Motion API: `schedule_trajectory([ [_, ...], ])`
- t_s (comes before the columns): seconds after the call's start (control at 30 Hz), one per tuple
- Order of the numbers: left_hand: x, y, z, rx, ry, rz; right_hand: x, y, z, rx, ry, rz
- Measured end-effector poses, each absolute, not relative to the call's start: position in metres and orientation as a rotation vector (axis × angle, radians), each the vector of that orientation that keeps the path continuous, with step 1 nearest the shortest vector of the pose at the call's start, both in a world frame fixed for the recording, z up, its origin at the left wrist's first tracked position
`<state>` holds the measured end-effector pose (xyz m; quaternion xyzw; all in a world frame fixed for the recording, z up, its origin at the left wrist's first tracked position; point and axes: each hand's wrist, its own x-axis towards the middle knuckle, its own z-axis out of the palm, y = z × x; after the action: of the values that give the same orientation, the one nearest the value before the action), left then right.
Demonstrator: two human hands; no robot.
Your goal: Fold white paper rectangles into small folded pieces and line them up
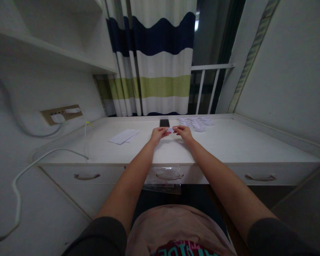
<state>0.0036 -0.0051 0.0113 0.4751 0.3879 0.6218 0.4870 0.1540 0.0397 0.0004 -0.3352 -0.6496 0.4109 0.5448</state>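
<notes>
Grip: both hands work together. Left hand [160, 133] has thumb and fingers pressed together, pinching the left end of a small white paper piece [170, 130]; right hand [183, 132] pinches the same piece at its right end. Hands near each other, a narrow gap between them. Exact finger placement too small to tell.

Position of piece: in the gap between the two hands, over the middle of the white desk surface [242, 145], nearer its back edge than its front edge. Shadows fall on the surface below the hands. Whether the piece is folded cannot be told at this size.

Nearby: dark flat rectangular object [164, 123] just beyond the hands, close to the back edge. A heap of white paper pieces [196, 123] lies right of it, also along the back edge. Flat white sheets [124, 136], overlapping, lie left of the left hand, toward the left edge. A pale cable [50, 152] reaches over the surface near its front left corner.

Containers: left drawer [109, 172], middle drawer [150, 175] and right drawer [234, 172] sit under the front edge, pushed in; contents hidden. Clear plastic [162, 189] shows below the middle drawer.
</notes>
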Motion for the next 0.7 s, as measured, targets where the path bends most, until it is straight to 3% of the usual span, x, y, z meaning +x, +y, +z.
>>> schedule_trajectory([
  [0.7, 0.0025, -0.005, 0.0111, 1.077, 0.846, 1.514, 0.1534, 0.0409, 0.0017, -0.747, -1.483, 1.027],
])
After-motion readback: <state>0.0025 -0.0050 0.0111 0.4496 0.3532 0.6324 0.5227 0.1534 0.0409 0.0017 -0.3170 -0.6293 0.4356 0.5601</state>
